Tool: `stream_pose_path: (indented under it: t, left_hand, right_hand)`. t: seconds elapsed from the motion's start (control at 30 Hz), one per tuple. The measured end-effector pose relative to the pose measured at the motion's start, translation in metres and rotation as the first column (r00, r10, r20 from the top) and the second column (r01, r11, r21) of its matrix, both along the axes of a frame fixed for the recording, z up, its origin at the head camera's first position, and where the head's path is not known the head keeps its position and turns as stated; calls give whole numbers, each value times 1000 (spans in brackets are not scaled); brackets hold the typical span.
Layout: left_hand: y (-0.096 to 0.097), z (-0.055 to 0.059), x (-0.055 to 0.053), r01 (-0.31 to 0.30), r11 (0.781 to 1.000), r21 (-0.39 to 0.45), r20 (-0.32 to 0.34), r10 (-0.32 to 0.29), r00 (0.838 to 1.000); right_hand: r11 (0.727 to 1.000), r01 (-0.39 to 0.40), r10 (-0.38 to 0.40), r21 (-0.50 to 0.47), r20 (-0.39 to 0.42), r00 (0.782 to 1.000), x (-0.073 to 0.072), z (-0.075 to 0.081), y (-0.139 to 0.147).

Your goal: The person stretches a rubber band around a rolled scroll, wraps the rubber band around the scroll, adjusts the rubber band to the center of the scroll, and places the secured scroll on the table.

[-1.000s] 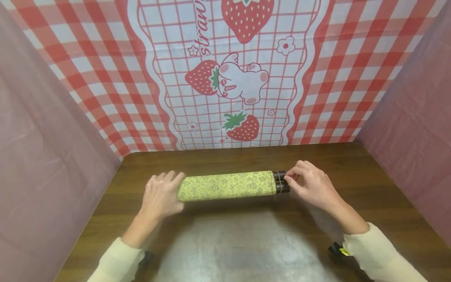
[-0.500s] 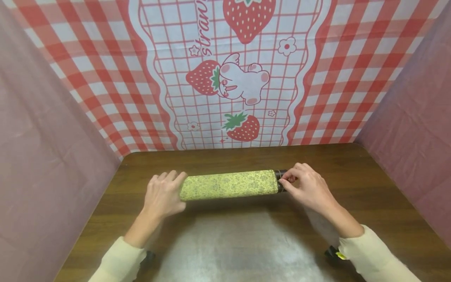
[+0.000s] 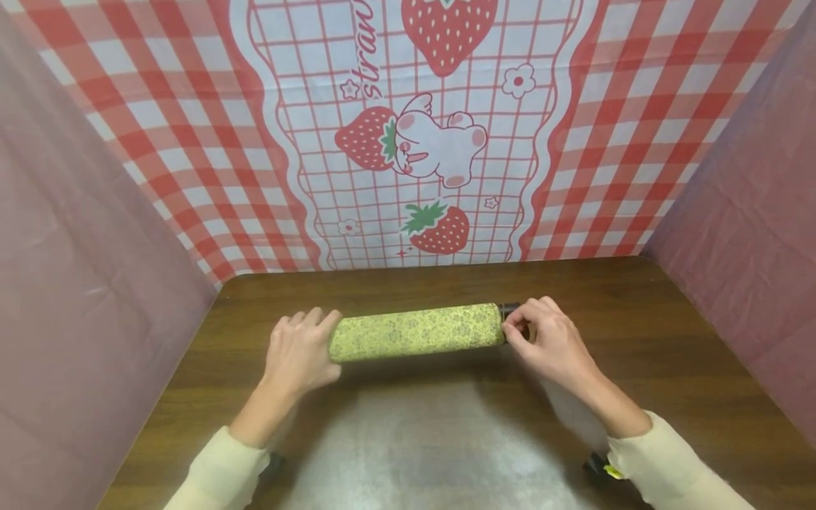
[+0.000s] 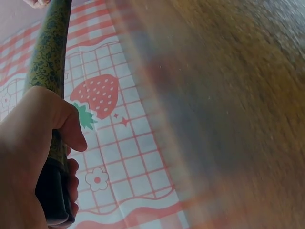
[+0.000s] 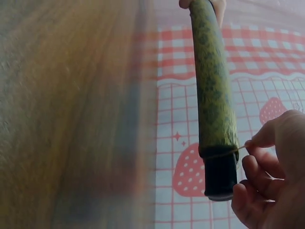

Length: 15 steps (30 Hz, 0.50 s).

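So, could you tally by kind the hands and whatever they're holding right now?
Hands: 2 (left hand, right hand)
Patterned yellow-green roll: 1
Thin band: 1
Total: 4

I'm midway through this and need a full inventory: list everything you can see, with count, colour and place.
patterned roll: 1, yellow-green, held between the hands, over the table
roll ends: dark, at both ends of the roll; exact count partly hidden
thin band: 1, tan, around the roll's right end
table: 1, brown wood, below the roll
printed cloth: 1, red and white with strawberries, behind the table
side cloths: 2, pink, one on each side
small objects: 2, dark, right one with yellow, by the cuffs, partly hidden
sleeves: 2, cream, on the forearms
left hand: 1, bare, grips the roll's left end
right hand: 1, bare, pinches the band
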<state>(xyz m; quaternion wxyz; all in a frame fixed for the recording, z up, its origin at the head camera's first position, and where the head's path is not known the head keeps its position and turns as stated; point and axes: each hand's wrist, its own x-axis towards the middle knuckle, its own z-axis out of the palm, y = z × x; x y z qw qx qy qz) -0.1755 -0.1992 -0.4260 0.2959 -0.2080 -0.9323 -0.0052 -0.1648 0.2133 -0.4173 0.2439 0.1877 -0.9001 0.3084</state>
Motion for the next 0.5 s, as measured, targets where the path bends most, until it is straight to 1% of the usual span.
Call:
stream_pose_path:
  t: [0.13, 0.3, 0.5]
  left_hand:
    - [1, 1, 1, -34, 999, 10, 46, 34, 998]
    - [0, 2, -1, -67, 997, 34, 75, 64, 995]
    - [-1, 5, -1, -103, 994, 42, 154, 95, 983]
  right_hand:
    - [999, -31, 31, -12, -48, 998, 3, -3, -5]
    - [997, -76, 74, -22, -90, 993, 3, -5, -5]
    - [991, -131, 127, -31, -100, 987, 3, -7, -6]
